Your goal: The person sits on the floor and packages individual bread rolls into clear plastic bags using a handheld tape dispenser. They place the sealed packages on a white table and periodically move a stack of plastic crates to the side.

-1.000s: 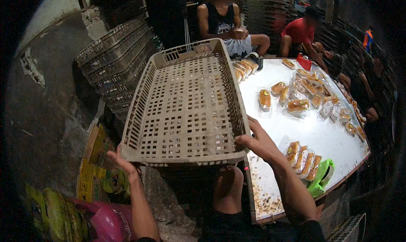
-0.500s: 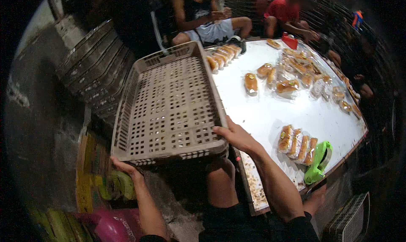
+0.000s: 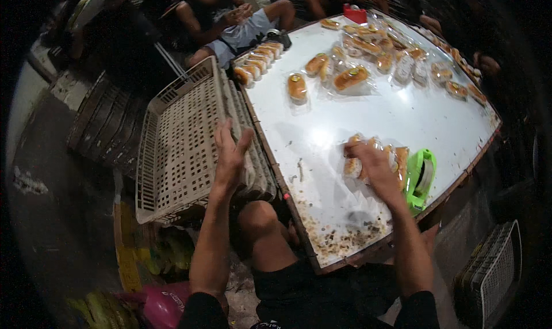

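My left hand (image 3: 230,159) is raised over the right side of a grey-brown plastic crate (image 3: 183,139), fingers apart and holding nothing. The crate lies tilted on a stack of similar crates (image 3: 256,168) at the table's left edge. On the white table (image 3: 287,139), my right hand (image 3: 374,167) reaches over a short row of bread rolls (image 3: 402,159) in clear wrapping. Its fingers bend down over the rolls at the left of the row; their tips are blurred, so the grip is unclear. Just right of this row stands a green tape dispenser (image 3: 420,182).
Further wrapped rolls (image 3: 368,47) lie at the far right, and a row of rolls (image 3: 259,63) sits at the far left. Crumbs (image 3: 345,240) cover the near corner. A red box (image 3: 355,14) stands at the back. Two people sit beyond the table. More crates (image 3: 494,271) stand lower right.
Both hands have let go of the crate, which has come down onto the stack. My right hand has moved right to the near rolls; my left has risen and opened. The view has shifted right.
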Available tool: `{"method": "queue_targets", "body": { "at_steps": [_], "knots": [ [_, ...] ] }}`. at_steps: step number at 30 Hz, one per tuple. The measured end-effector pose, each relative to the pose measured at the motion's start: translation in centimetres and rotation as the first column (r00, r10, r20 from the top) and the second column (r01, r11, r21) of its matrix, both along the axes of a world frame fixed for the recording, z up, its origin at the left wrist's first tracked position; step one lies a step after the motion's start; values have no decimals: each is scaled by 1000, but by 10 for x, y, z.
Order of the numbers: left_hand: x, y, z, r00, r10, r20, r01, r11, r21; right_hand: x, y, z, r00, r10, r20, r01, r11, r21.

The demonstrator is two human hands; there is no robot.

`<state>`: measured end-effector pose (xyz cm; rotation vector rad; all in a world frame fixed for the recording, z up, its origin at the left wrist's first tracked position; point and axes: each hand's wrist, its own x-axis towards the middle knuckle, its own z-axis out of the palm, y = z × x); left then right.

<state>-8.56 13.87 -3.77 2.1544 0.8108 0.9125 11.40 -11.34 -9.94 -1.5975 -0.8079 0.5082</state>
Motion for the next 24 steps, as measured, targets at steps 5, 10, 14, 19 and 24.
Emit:
{"method": "queue_targets", "body": {
  "at_steps": [5, 10, 14, 19, 24],
  "knots": [
    [96, -51, -6, 895, -355, 269, 325, 934, 152, 72, -140, 10, 830, -557, 21, 552, 826, 110],
    [178, -104, -34, 489, -773, -404, 681, 627, -378, 125, -130, 5, 902, -427, 57, 412, 895, 173],
    [194, -106, -54, 458, -657, -598, 691, 687, -225, 178, -62, 5, 899, -281, 337, 283, 958, 45],
    [196, -88, -64, 720, -542, -433, 598, 801, -9, 236, 66, -15, 639, -153, 754, 301, 952, -62],
    [193, -83, -65, 743, -513, -430, 608, 785, 114, 267, 171, -66, 562, -121, 818, 407, 901, -147]
  ]
}}
